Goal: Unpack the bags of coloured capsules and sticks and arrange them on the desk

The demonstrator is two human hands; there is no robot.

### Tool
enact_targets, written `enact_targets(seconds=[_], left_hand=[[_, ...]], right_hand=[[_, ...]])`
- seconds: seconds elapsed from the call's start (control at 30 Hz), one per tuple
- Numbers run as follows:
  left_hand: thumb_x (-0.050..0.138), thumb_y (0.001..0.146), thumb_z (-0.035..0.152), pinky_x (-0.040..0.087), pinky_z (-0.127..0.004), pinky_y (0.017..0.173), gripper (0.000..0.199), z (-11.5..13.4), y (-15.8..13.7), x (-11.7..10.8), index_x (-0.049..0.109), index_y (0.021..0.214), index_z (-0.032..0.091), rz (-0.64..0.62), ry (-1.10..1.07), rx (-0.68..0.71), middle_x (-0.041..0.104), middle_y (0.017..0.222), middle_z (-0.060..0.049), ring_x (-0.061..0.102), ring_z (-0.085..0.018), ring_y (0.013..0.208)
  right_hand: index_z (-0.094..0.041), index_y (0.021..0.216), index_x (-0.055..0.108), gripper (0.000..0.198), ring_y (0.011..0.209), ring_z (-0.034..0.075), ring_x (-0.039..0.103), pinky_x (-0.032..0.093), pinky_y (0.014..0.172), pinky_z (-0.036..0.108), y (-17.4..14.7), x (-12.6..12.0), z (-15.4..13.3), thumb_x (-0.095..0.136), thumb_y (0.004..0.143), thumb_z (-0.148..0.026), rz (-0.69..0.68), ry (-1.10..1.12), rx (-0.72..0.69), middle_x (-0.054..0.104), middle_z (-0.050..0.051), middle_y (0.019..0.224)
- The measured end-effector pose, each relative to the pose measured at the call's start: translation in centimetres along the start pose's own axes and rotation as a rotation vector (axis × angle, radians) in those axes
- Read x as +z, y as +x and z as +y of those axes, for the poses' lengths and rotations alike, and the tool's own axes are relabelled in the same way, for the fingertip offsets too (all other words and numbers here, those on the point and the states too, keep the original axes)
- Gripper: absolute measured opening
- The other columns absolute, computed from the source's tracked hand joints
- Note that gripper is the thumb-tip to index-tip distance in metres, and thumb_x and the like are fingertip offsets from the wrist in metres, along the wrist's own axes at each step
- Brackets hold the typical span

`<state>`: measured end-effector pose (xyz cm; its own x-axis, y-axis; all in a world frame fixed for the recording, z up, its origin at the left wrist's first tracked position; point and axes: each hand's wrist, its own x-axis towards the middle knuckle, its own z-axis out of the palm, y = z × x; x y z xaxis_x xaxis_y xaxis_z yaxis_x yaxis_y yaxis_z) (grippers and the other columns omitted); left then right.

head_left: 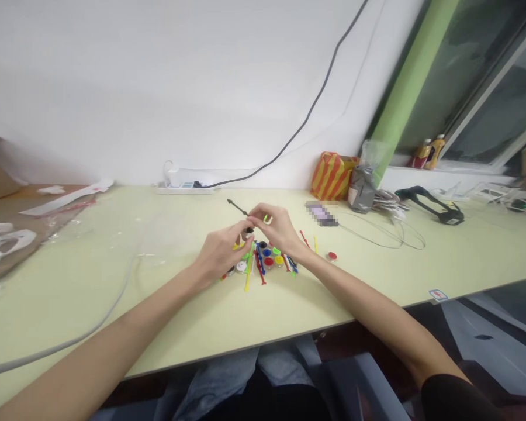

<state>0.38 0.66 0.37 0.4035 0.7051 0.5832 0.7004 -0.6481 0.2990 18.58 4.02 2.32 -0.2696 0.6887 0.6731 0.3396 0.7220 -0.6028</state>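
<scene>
My left hand (219,248) is closed, its fingertips pinching a small round piece with a black top (248,232). Close above it, my right hand (275,225) grips a thin black arrow (234,204) that points up and to the left. Whether the arrow touches the round piece is hidden by my fingers. Under both hands lies a cluster of small round pieces in several colours, among them a white one (241,266) and a red one (269,262). Loose arrows lie among them, such as a yellow arrow (247,279).
A red round piece (332,256) sits apart on the right of the table (201,327). Farther back are a phone-like blurred object (321,214), a striped bag (331,178) and a grey pouch (362,190). A power strip (186,187) lies along the wall; a cable (92,327) crosses the left side.
</scene>
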Motion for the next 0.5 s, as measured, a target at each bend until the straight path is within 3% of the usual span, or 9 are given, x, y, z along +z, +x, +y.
enact_targets(seconds=[0.13, 0.27, 0.5], left_hand=[[0.06, 0.09, 0.036, 0.052, -0.029, 0.072, 0.035, 0.2, 0.1, 0.2, 0.055, 0.122, 0.023, 0.069, -0.163, -0.088, 0.074, 0.09, 0.001, 0.072, -0.018, 0.08], [0.067, 0.087, 0.038, 0.057, -0.032, 0.081, 0.027, -0.3, 0.6, 0.5, 0.069, 0.106, 0.02, 0.121, -0.488, -0.217, 0.076, 0.104, -0.006, 0.073, -0.023, 0.098], [0.073, 0.085, 0.044, 0.057, -0.032, 0.079, 0.032, -1.1, 0.8, 0.9, 0.076, 0.102, 0.018, 0.101, -0.672, -0.27, 0.077, 0.1, -0.008, 0.073, -0.023, 0.09]], right_hand=[[-0.023, 0.088, 0.071, 0.006, 0.079, 0.02, 0.059, 0.047, 0.078, 0.035, -1.2, 0.6, 0.1, 0.068, 0.092, -0.026, 0.158, -0.083, -0.003, 0.073, 0.002, 0.081], [-0.025, 0.094, 0.073, 0.003, 0.081, 0.022, 0.059, 0.048, 0.08, 0.037, -2.3, 0.2, 0.4, 0.071, 0.093, -0.026, 0.152, -0.109, -0.044, 0.073, 0.002, 0.084], [-0.024, 0.088, 0.074, 0.008, 0.087, 0.023, 0.057, 0.045, 0.084, 0.041, -2.2, -0.3, 0.2, 0.07, 0.095, -0.023, 0.162, -0.196, -0.211, 0.071, 0.004, 0.084]])
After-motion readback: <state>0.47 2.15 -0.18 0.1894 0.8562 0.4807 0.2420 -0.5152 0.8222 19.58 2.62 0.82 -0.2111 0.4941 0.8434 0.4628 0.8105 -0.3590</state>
